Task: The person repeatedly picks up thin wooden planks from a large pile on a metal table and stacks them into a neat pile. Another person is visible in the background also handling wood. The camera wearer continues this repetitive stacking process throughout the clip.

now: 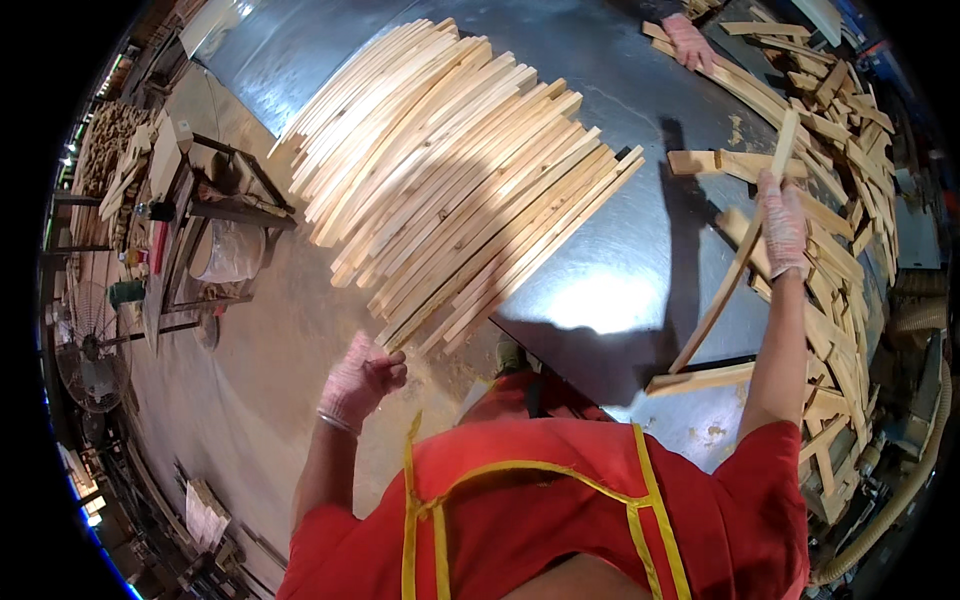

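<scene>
My right hand (784, 225), in a pale pink glove, is closed around a long, narrow wooden strip (725, 300). The strip slants across the right side of the metal table, its lower end beside a short wooden piece (700, 379). My left hand (362, 382), gloved alike, has its fingers curled near the close ends of a row of wooden strips (450, 190). Whether it grips one of those ends is hard to make out. The strips lie side by side in a broad slanting row, several overhanging the table's near left edge.
A jumbled heap of wooden strips (835, 260) covers the table's right side. At the far edge, another person's gloved hand (690, 42) rests on some strips. The metal tabletop (600, 270) spans the middle. A rack (230, 205) and a fan (92, 345) stand on the left.
</scene>
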{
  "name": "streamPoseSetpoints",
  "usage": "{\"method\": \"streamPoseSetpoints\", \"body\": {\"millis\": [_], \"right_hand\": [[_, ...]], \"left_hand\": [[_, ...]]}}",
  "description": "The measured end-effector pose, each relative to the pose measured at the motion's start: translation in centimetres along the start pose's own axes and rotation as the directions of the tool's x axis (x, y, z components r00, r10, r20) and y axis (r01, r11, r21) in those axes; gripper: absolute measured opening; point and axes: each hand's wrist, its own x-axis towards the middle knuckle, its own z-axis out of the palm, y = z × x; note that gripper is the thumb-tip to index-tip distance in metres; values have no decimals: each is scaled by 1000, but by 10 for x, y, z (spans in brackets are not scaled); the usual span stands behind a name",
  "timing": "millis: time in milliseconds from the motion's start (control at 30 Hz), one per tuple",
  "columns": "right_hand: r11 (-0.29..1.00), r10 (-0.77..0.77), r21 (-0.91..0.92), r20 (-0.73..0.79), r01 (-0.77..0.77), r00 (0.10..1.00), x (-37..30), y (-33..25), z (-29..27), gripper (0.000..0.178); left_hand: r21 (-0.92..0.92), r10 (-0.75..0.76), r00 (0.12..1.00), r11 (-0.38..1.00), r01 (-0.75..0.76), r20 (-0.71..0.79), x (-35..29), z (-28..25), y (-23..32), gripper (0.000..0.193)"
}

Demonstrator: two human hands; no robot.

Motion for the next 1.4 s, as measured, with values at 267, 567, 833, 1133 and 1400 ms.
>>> {"method": "streamPoseSetpoints", "body": {"millis": [267,567,833,1133,1400], "right_hand": [[712,388,542,228,-447,893,-64,98,135,69],[968,183,80,415,-236,891,-178,-62,229,72],[753,130,452,610,-478,782,-229,-38,228,74],[76,-431,481,806,-873,406,-209,-42,207,79],[195,-181,948,287,-251,941,40,-13,41,42]], "left_hand": [[-80,-64,950,992,93,306,-22,8,29,78],[57,33,848,996,-75,529,26,32,49,61],[775,29,915,522,-357,402,5,149,41,69],[821,257,846,230,-522,467,-1,181,-40,77],[595,455,469,-183,-783,757,53,266,-95,82]]}}
